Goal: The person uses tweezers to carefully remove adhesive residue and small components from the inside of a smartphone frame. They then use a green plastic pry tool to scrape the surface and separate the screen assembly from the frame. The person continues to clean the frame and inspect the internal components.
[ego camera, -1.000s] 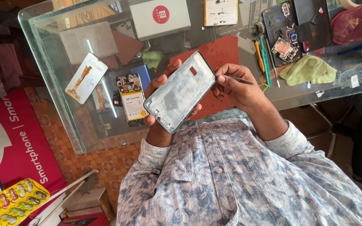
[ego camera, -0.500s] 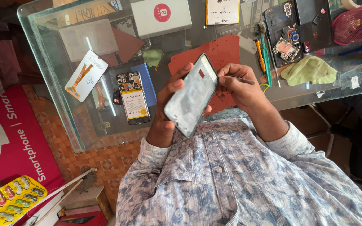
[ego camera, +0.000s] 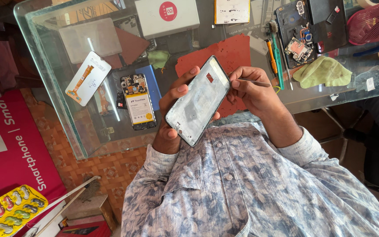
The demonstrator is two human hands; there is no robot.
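The left hand (ego camera: 174,109) holds a bare phone frame (ego camera: 198,101), the right hand (ego camera: 253,90) pinches tweezers (ego camera: 253,81); the opened phone (ego camera: 137,102) lies apart, so reassembly seems not begun.

light: bright daylight | glare: streaks on glass table (ego camera: 88,131) | focus: sharp

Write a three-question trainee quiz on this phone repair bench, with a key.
1. True or false: the left hand holds the phone frame above the glass table.
2. What does the right hand pinch?
A. tweezers
B. a hammer
C. a soldering iron
3. Fill in: the open phone with its battery showing lies on the table to the ___ of the frame in the picture.

Key: 1 true; 2 A; 3 left.
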